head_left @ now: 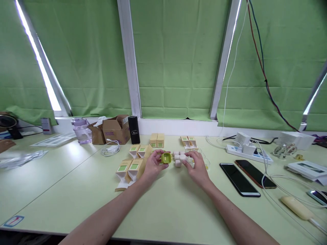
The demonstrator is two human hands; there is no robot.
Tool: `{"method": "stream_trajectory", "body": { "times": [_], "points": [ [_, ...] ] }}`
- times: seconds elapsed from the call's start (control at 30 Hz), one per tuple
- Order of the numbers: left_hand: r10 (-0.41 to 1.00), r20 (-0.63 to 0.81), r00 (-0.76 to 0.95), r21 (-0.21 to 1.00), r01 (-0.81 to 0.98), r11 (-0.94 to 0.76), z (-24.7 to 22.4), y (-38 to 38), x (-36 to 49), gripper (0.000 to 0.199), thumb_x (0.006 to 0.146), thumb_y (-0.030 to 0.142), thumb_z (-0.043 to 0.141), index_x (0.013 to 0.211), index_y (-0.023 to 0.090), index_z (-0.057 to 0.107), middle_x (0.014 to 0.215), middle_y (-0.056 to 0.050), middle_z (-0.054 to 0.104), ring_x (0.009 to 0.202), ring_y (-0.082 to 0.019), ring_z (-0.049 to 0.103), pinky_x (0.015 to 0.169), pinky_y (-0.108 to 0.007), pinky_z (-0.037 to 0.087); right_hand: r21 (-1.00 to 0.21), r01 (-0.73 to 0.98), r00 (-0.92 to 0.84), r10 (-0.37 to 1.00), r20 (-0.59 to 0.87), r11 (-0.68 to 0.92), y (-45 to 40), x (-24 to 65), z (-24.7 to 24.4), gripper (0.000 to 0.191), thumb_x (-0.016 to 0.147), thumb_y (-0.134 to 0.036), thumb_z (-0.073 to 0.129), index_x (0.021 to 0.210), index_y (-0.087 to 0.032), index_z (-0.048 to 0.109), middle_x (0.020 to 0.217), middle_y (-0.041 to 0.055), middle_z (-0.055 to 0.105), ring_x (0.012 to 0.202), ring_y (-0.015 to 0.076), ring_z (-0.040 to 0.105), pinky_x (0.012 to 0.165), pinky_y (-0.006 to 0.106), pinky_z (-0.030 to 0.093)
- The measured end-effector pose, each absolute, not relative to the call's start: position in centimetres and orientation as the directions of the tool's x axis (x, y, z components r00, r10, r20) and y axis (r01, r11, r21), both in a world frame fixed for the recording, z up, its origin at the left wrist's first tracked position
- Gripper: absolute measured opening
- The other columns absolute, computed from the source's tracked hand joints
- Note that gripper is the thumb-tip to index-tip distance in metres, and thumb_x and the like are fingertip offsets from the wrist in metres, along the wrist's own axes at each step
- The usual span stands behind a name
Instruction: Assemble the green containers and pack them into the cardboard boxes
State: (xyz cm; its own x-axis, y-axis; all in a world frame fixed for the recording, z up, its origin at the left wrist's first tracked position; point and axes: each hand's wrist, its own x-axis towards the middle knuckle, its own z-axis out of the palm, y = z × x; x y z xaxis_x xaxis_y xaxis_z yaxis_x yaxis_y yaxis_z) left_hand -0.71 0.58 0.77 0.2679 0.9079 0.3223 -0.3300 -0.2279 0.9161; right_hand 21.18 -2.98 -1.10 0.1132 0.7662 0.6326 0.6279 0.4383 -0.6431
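Observation:
My left hand [154, 164] is closed around a small yellow-green square case [166, 158], its hollow side facing me. My right hand [196, 169] has thumb and fingers at a small white rounded block [182, 157], gripping it above the table. Several similar pale blocks lie close by, one a pinkish-white block [178, 163] just below. Behind my right fingers are clear plastic pieces [207, 164] with yellow bits, partly hidden by the hand. Left of my left hand stand several small cardboard boxes [135, 168] with green windows and open flaps.
More small boxes [156, 140] stand farther back, with a black cylinder [134, 130] and a brown carton [116, 131] to their left. At right lie two phones [239, 179], a power strip [249, 153] and loose white cables. Another person's hand [6, 145] shows at far left.

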Motion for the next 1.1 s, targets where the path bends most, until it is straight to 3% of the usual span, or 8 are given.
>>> {"method": "stream_trajectory", "body": {
  "times": [0.07,0.17,0.27,0.37,0.67,1.1],
  "points": [
    [0.908,0.32,0.27,0.915,-0.336,-0.222,0.7,0.6,-0.7,0.06,0.057,0.01,0.092,0.105,0.02,0.056,0.121,-0.012,0.076,0.106,-0.024,0.072,0.086,-0.032,0.054,-0.783,0.391,0.15,0.806,0.572,0.483,-3.0,20.8,-1.0,0.026,0.091,-0.043,0.065,0.106,-0.022,0.068,0.114,0.0092,0.067,0.099,0.0262,0.059,0.082,0.038,0.048],
    [0.907,0.324,0.271,0.912,-0.346,-0.222,0.6,0.7,-0.7,0.06,0.057,0.009,0.091,0.105,0.02,0.056,0.121,-0.012,0.076,0.105,-0.023,0.072,0.087,-0.031,0.054,-0.909,-0.015,0.153,0.899,0.41,0.417,-3.1,20.2,-0.7,0.038,0.084,-0.054,0.073,0.104,-0.022,0.071,0.097,0.0053,0.066,0.077,0.0188,0.056,0.065,0.032,0.045],
    [0.907,0.324,0.269,0.913,-0.34,-0.225,0.5,0.8,-0.7,0.06,0.058,0.009,0.091,0.106,0.02,0.056,0.122,-0.012,0.076,0.104,-0.022,0.072,0.087,-0.031,0.054,-0.901,-0.34,0.083,0.963,0.256,0.269,-3.3,19.9,-0.4,0.043,0.074,-0.057,0.084,0.092,-0.02,0.073,0.08,0.0015,0.061,0.068,0.0148,0.051,0.056,0.027,0.041],
    [0.907,0.325,0.268,0.914,-0.336,-0.229,0.5,0.8,-0.8,0.06,0.059,0.009,0.091,0.106,0.02,0.056,0.122,-0.012,0.075,0.103,-0.022,0.072,0.087,-0.031,0.054,-0.847,-0.51,0.03,0.987,0.155,0.149,-3.4,19.7,-0.1,0.044,0.065,-0.053,0.092,0.084,-0.019,0.073,0.078,0.0018,0.063,0.069,0.0145,0.054,0.053,0.025,0.041],
    [0.905,0.322,0.278,0.916,-0.334,-0.224,0.3,0.9,-0.7,0.061,0.058,0.008,0.091,0.106,0.02,0.056,0.125,-0.013,0.074,0.107,-0.023,0.071,0.088,-0.032,0.054,-0.818,-0.566,-0.036,0.988,0.149,0.103,-3.7,19.7,-0.1,0.048,0.064,-0.045,0.096,0.097,-0.02,0.072,0.098,0.0066,0.077,0.084,0.0231,0.071,0.067,0.033,0.054],
    [0.896,0.337,0.289,0.916,-0.322,-0.24,0.4,0.6,-0.7,0.058,0.06,0.008,0.09,0.107,0.02,0.057,0.126,-0.013,0.073,0.109,-0.024,0.07,0.091,-0.035,0.054,-0.861,-0.473,-0.032,0.973,0.227,0.185,-4.0,19.4,-0.3,0.051,0.067,-0.042,0.094,0.104,-0.026,0.064,0.104,0.0035,0.072,0.09,0.0228,0.071,0.073,0.035,0.057]
  ]
}}
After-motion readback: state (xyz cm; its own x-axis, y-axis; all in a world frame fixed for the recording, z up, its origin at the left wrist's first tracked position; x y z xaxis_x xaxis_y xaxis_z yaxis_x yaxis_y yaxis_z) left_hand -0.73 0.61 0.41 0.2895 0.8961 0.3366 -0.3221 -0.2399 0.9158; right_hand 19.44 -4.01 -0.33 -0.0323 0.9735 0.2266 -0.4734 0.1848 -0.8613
